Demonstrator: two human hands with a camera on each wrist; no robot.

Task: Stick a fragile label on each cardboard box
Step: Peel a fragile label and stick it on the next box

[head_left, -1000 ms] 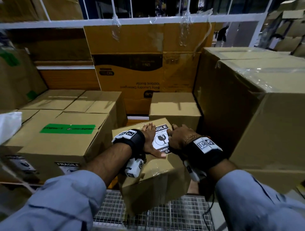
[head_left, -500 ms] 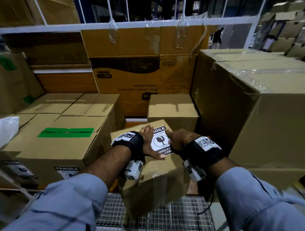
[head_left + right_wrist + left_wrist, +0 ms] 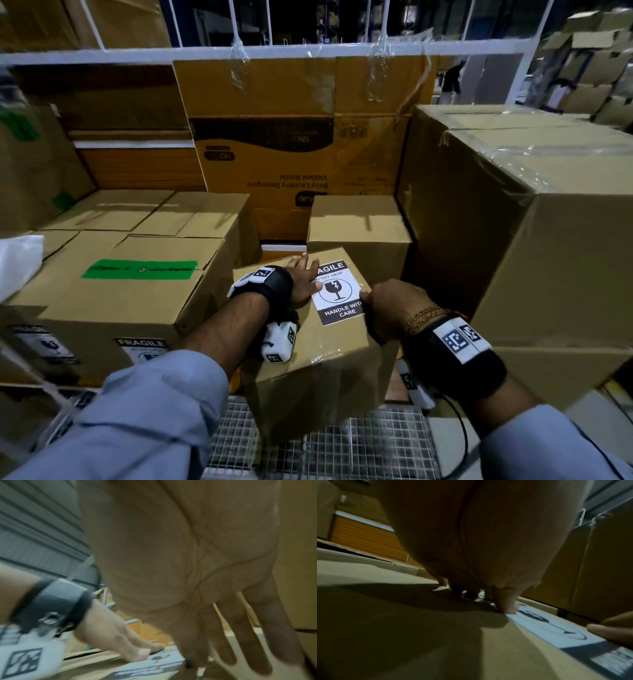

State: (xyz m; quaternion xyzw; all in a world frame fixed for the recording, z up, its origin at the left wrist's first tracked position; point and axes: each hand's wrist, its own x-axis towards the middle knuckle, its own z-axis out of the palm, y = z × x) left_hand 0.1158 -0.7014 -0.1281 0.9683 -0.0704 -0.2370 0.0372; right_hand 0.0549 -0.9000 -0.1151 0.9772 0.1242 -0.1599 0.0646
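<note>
A small cardboard box (image 3: 318,370) sits tilted in front of me on a wire shelf. A white fragile label (image 3: 337,294) lies on its top face, also seen in the left wrist view as the label (image 3: 556,630) and in the right wrist view as the label (image 3: 150,665). My left hand (image 3: 303,282) lies flat on the label's left edge with fingers straight; its fingertips (image 3: 506,605) press down. My right hand (image 3: 387,301) touches the label's right edge with straight fingers (image 3: 228,642) spread downward.
A larger box (image 3: 113,294) with green tape and fragile labels on its front stands at the left. A big wrapped box (image 3: 534,219) fills the right. Another small box (image 3: 356,222) sits behind. Wire mesh shelf (image 3: 342,445) runs below.
My right hand has slid rightward off the label's middle to its right edge, uncovering more of the print. The left hand stays pressed on the left side.
</note>
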